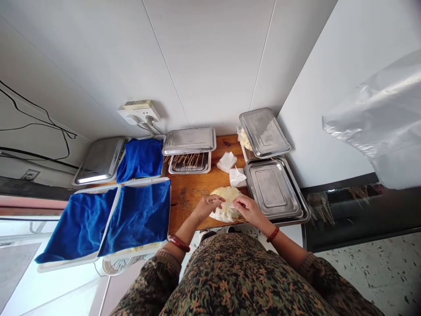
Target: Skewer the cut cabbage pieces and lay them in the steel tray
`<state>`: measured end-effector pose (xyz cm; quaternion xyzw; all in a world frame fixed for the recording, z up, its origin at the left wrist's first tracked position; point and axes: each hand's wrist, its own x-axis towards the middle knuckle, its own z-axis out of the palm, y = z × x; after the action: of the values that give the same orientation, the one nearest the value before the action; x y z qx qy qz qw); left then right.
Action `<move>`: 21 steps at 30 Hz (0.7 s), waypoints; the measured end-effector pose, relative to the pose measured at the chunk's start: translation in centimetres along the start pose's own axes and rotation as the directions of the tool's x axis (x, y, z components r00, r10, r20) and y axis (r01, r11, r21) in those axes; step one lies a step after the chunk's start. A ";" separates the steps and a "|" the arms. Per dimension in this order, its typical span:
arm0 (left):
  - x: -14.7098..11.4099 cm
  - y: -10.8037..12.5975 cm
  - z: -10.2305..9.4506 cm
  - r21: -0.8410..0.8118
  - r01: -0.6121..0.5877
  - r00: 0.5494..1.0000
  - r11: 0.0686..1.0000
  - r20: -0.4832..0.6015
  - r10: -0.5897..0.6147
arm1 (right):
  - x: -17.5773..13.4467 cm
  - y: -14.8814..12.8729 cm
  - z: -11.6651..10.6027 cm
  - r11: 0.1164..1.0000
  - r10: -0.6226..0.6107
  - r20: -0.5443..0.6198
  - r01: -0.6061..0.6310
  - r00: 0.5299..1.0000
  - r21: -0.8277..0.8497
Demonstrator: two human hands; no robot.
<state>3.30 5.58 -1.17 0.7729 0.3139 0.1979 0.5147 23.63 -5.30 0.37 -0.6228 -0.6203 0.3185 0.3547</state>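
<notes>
A pale yellow, ruffled pile of food (228,193) lies at the table's front edge, with whitish, crumpled-looking material along its near side. I cannot make out its exact kind. My left hand (208,206) is at the left side of the pile, thumb and fingers drawn together. Opposite it, my right hand (249,210) pinches at the pile's right side. Whatever sits between the fingertips of either hand is too small to name. Thin wooden sticks (242,220) partly show beneath my right hand. Just behind the pile are two white folded packets (226,162), possibly tissue or plastic.
Stacked metal trays (274,188) stand right, below a tilted metal lid (265,133). At the back, skewers (189,161) lie in a lidded tray. Blue cloths (140,217) cover trays on the left. A power strip (140,112) is on the wall; a plastic sheet (388,118) hangs right.
</notes>
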 end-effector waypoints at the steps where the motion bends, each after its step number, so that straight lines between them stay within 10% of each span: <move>1: 0.0 0.2 0.6 -0.062 0.012 1.000 0.998 0.000 -0.012 | 0.2 -0.1 0.4 0.999 0.014 0.011 -0.015 1.000 0.049; 7: 0.4 -0.7 2.4 -0.174 0.062 0.998 0.983 -0.021 -0.067 | 0.7 0.4 2.0 0.972 0.117 0.022 -0.119 0.993 0.203; 21: 0.4 -1.1 4.7 0.402 -0.067 0.995 0.913 -0.041 0.091 | 1.6 -1.3 2.5 0.996 -0.012 -0.154 0.025 0.988 0.088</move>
<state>6.20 3.04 -4.03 0.8676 0.3312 0.1729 0.3280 20.91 -3.57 0.20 -0.6232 -0.5822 0.2937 0.4317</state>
